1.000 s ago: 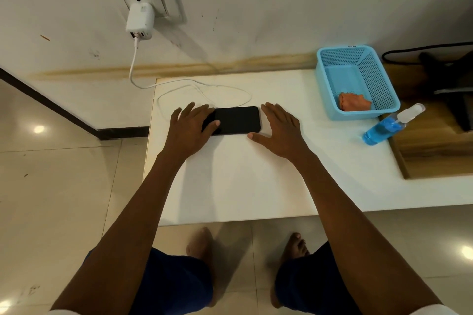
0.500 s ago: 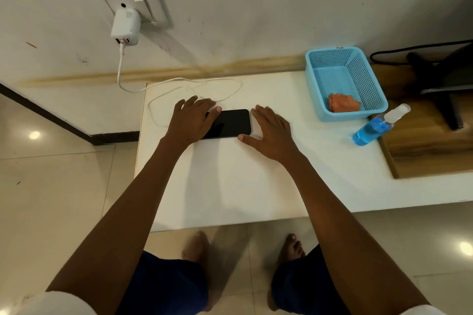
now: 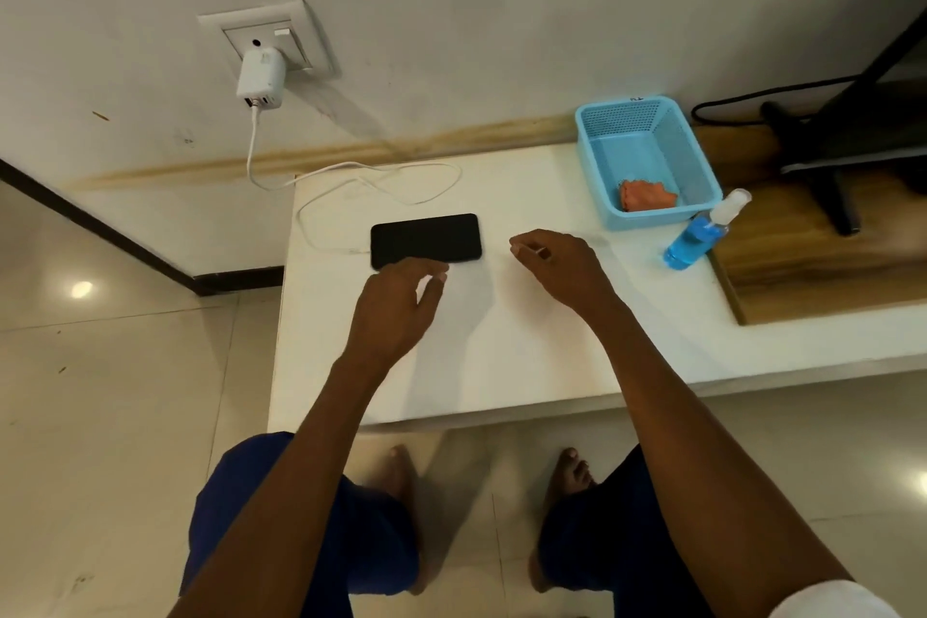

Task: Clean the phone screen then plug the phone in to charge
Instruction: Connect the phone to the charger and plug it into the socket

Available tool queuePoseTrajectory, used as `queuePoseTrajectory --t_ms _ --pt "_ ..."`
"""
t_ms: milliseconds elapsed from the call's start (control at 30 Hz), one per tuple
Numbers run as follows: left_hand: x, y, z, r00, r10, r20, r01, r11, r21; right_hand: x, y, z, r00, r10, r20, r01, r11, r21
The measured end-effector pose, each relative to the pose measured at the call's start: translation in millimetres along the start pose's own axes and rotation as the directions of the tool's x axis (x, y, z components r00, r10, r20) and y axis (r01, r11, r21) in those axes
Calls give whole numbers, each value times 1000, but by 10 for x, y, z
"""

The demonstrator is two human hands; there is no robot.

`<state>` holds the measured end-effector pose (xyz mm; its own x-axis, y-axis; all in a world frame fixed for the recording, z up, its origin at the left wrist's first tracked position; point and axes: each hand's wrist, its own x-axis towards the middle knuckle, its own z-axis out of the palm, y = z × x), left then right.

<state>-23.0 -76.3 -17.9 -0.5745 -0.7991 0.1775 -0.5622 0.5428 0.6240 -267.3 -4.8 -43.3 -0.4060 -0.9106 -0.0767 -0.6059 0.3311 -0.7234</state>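
Both hands now drawn back off the phone (image 3: 426,240), no longer flat on the table at its ends. Left hand (image 3: 396,311) hovering just in front of the phone's near edge, fingers loosely curled, gripping nothing. Right hand (image 3: 562,269) lifted to the right of the phone, apart from it, fingers loosely bent, nothing held. Phone lying flat, screen dark, long side toward the wall, on the white table (image 3: 501,366). White cable (image 3: 381,176) looping from the charger (image 3: 262,78) in the wall socket (image 3: 268,38) across the table to the phone's left end; cannot tell whether plugged in. Blue basket (image 3: 647,161) at the table's far right, orange cloth (image 3: 644,195) inside. Blue spray bottle (image 3: 702,233) tilted just beside the basket's front corner.
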Motion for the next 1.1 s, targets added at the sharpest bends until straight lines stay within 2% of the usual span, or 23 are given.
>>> queuePoseTrajectory --t_ms 100,267,433,533,600,667,700,767,867,1100 --pt "-39 246 199 999 -2 43 1 1000 8 -186 134 -269 992 96 83 -108 982 152" --pt "153 643 537 981 100 166 -108 993 38 -459 479 -790 931 322 173 -338 938 76" --pt "360 826 858 943 151 295 -193 974 118 -737 809 -1235 877 477 57 -478 856 198" --pt "460 917 1019 929 160 334 -216 967 137 -816 903 -1401 834 539 -118 -491 822 289" --pt "514 1012 1120 929 153 337 -209 968 138 -803 928 -1479 778 569 -266 -506 819 271" --pt "553 1095 1194 936 149 318 -197 972 126 -770 937 -1500 742 558 -371 -512 829 223" --pt "562 1124 1211 940 149 307 -194 974 118 -754 933 -1491 759 521 -391 -488 852 190" --pt "579 1164 1232 943 157 294 -196 975 107 -716 934 -1456 820 427 -382 -403 904 146" --pt "597 1201 1230 944 161 288 -196 976 99 -642 923 -1380 869 348 -352 -308 937 166" --pt "686 1314 1282 931 198 307 -245 962 122 -552 944 -1333 869 356 -343 -318 934 165"
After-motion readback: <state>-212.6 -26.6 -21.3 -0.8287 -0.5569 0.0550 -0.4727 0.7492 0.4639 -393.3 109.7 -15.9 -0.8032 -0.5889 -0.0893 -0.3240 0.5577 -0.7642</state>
